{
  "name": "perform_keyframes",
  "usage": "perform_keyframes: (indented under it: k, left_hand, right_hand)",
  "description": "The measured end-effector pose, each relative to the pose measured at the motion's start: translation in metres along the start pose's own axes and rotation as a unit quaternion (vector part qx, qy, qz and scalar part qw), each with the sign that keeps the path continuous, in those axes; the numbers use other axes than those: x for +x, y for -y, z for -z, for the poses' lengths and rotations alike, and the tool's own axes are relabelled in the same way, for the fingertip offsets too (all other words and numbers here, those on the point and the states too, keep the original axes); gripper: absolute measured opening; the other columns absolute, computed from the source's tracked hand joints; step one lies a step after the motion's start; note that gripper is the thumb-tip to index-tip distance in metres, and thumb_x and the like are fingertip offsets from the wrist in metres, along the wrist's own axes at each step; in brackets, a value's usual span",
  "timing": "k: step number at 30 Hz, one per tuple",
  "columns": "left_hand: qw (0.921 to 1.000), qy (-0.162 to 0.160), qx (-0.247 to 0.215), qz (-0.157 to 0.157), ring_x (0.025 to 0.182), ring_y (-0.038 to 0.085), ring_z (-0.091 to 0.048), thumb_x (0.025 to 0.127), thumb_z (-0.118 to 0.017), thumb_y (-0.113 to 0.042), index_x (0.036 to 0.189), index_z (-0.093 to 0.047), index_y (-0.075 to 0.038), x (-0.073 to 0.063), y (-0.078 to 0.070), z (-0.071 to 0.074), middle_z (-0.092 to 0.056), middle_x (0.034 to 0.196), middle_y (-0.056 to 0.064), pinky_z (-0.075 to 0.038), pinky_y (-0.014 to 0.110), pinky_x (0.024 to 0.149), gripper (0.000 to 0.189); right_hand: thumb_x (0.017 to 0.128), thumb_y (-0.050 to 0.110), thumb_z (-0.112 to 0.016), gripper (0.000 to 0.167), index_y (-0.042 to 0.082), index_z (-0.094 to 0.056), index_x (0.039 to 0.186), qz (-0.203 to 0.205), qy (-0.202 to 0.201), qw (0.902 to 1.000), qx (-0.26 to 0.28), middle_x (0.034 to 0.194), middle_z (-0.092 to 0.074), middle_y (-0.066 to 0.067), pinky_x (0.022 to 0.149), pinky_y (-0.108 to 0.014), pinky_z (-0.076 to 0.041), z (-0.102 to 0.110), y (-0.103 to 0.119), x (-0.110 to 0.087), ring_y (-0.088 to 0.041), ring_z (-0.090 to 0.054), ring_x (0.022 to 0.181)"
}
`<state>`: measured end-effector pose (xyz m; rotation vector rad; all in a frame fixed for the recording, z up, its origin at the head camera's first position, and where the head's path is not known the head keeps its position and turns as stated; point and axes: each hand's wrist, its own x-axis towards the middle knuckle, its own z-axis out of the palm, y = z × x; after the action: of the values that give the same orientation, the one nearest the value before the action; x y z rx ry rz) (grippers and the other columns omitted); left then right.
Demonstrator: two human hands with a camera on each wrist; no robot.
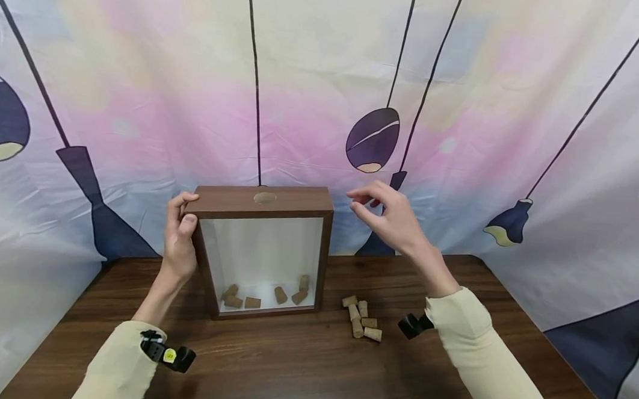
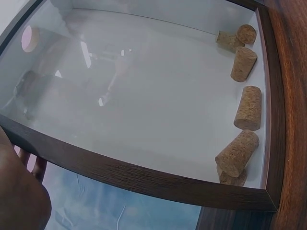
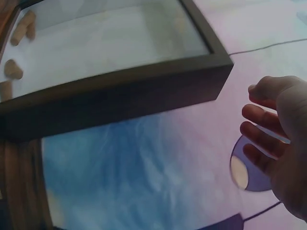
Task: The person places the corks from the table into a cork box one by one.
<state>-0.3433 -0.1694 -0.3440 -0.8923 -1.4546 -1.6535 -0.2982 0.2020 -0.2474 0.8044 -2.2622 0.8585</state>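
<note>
On a dark wood-grained table (image 1: 273, 366), a shallow brown box (image 1: 227, 202) is stood upright, its glossy clear front (image 1: 268, 251) turned outward so the contents can be seen. Its upper left corner is gripped by the left hand (image 1: 179, 240), presumably for steadiness. Beside the box, the right hand (image 1: 391, 218) is held raised, fingers loosely bent, nothing pinched. Tapered, speckled corks (image 2: 248, 108) are strewn along the box's floor; loose corks (image 1: 357, 328) are clustered nearby, perhaps for easy reach.
</note>
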Motion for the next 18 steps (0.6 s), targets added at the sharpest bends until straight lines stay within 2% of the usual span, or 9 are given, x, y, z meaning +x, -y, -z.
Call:
perform_keyframes:
  k: [5,10,12,18]
  left_hand:
    - [1.0,-0.001,-0.001,-0.003,0.066,0.011,-0.017,0.103,-0.041,-0.019,0.131,-0.046,0.005,0.001,0.001,0.001,-0.041,0.121,-0.001,-0.015,0.027,0.067,0.038]
    - [0.9999,0.001,-0.009,-0.007,0.062,0.01,-0.014,0.103,-0.041,-0.018,0.132,-0.046,0.006,0.002,0.001,0.001,-0.038,0.102,-0.004,-0.014,0.027,0.064,0.037]
    - [1.0,0.002,-0.003,-0.006,0.062,0.01,-0.015,0.104,-0.041,-0.019,0.132,-0.046,0.005,0.002,0.001,0.001,-0.037,0.1,-0.005,-0.015,0.027,0.065,0.038]
    - [0.9999,0.003,0.014,-0.002,0.064,0.011,-0.016,0.104,-0.04,-0.02,0.133,-0.046,0.005,0.001,-0.001,0.001,-0.04,0.114,-0.002,-0.016,0.027,0.067,0.039]
  right_hand:
    - [0.095,0.019,-0.068,0.02,0.012,-0.073,0.113,-0.01,0.017,0.9997,-0.011,0.102,-0.069,-0.001,0.08,-0.04,-0.054,-0.004,-0.012,-0.013,-0.013,-0.063,0.091]
    - [0.094,0.018,-0.069,0.02,0.012,-0.073,0.113,-0.016,0.048,0.9987,-0.01,0.102,-0.069,-0.001,0.076,-0.037,-0.054,-0.015,-0.024,-0.029,-0.013,-0.064,0.089]
    - [0.094,0.018,-0.069,0.02,0.012,-0.073,0.113,-0.021,0.062,0.9978,-0.009,0.101,-0.069,-0.001,0.075,-0.035,-0.054,-0.021,-0.029,-0.036,-0.012,-0.064,0.087]
    - [0.092,0.016,-0.071,0.019,0.013,-0.073,0.111,-0.039,0.093,0.9949,0.0,0.097,-0.068,0.001,0.073,-0.028,-0.053,-0.038,-0.046,-0.058,-0.01,-0.063,0.083]
